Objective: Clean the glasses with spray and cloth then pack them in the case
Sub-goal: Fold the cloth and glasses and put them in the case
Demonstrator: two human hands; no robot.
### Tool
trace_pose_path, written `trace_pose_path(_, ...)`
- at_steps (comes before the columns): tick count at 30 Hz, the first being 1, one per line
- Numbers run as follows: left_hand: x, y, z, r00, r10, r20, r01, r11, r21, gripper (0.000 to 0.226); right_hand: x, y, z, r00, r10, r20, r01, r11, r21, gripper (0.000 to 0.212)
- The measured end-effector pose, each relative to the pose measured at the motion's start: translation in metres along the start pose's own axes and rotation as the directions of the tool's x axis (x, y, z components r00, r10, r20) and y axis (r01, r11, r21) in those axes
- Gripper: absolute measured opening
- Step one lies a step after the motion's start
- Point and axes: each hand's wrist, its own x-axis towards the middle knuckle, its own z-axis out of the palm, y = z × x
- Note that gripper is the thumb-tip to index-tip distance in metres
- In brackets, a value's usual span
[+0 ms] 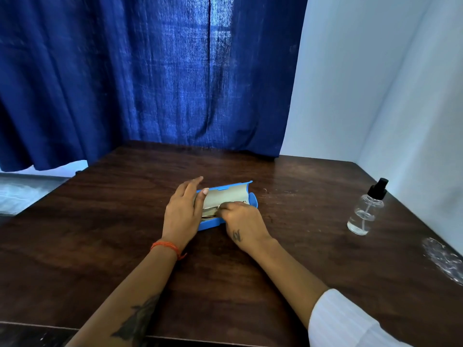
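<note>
A blue glasses case [252,199] lies open at the middle of the dark wooden table [105,234], its pale grey lining facing me. Thin metal-framed glasses [211,212] lie inside the case, partly hidden by my hands. My left hand [181,211] rests on the case's left end, thumb against the raised lid. My right hand [240,217] is at the case's front edge with its fingertips pinched on the glasses frame. A clear spray bottle [366,212] with a black pump stands at the right. I see no cloth apart from the grey lining.
A blue curtain [150,71] hangs behind the table and a white wall [375,83] closes the right side. A whitish scuffed patch [443,259] marks the table's right edge. The table's front edge runs along the bottom of the view.
</note>
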Motion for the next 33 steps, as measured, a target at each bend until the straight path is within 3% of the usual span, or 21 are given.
trace_pose_path(4,0.000,0.000,-0.001,1.000,0.002,-0.007,-0.002,1.000,0.001,0.037,-0.007,-0.003,-0.003,0.999,0.031,0.021,-0.034,0.991,0.126,0.031)
trace_pose_path(8,-0.001,0.002,-0.001,1.000,-0.017,0.012,0.017,1.000,-0.004,0.039,-0.016,-0.003,-0.010,0.986,0.063,-0.153,-0.025,0.970,0.241,0.029)
trace_pose_path(11,-0.002,0.001,-0.003,1.000,-0.010,0.013,0.010,1.000,-0.029,0.038,-0.019,0.002,-0.019,0.913,0.244,-0.328,-0.100,0.911,0.400,0.031)
trace_pose_path(13,-0.004,0.000,-0.006,1.000,0.017,0.014,-0.016,0.996,-0.088,0.035,-0.018,0.011,-0.025,0.845,0.387,-0.370,-0.172,0.851,0.497,0.030)
trace_pose_path(16,-0.005,0.000,-0.011,0.999,0.007,0.038,0.001,0.979,-0.202,0.023,-0.010,0.028,-0.035,0.826,0.500,-0.261,-0.291,0.773,0.564,0.029)
trace_pose_path(19,-0.006,0.001,-0.013,0.994,-0.088,0.062,0.104,0.938,-0.330,0.020,-0.003,0.038,-0.035,0.878,0.477,-0.049,-0.400,0.786,0.471,0.039)
trace_pose_path(21,-0.006,0.000,-0.015,0.986,-0.129,0.102,0.158,0.917,-0.367,0.018,-0.003,0.038,-0.030,0.921,0.384,0.061,-0.377,0.843,0.383,0.044)
trace_pose_path(26,-0.005,-0.008,-0.017,0.969,-0.041,0.243,0.111,0.954,-0.280,0.017,-0.021,0.030,-0.012,0.968,0.158,0.193,-0.182,0.977,0.110,0.065)
trace_pose_path(33,-0.005,-0.015,-0.017,0.945,0.037,0.324,0.036,0.975,-0.218,0.033,-0.029,0.025,-0.009,0.956,0.139,0.259,-0.164,0.983,0.077,0.069)
